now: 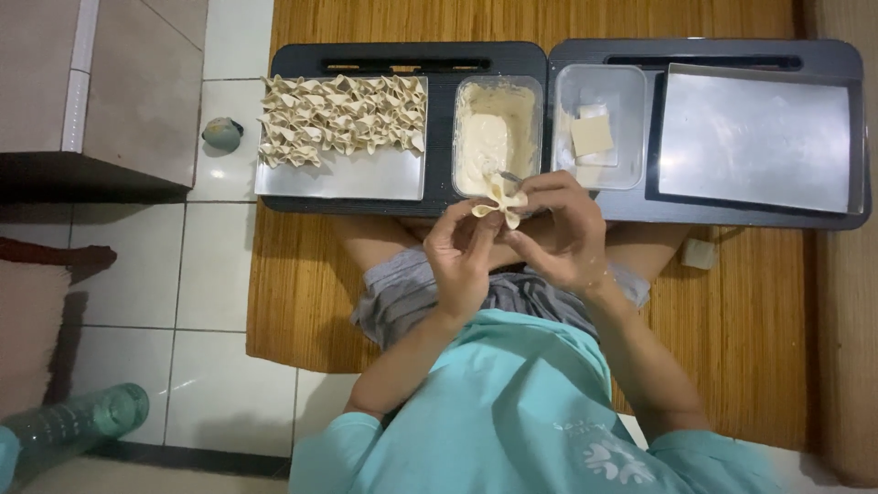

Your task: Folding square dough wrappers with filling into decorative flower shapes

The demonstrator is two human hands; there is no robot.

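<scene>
While both hands meet above the lap, the left hand [462, 252] & right hand [560, 229] pinch one folded dumpling wrapper [499, 198] between their fingers, just in front of the filling tub [497, 135]. A spoon handle [509, 177] pokes out by the right hand. Left tray [343, 176] holds rows of folded dumplings [340, 117]. Clear tub w/ square wrappers [593, 135] sits beside an empty metal tray [754, 137]. All on low black worktop [439, 64] over woven mat [741, 311].

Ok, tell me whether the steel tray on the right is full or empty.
Empty. The right steel tray shows only bare metal, while the left tray carries rows of folded dumplings.
</scene>
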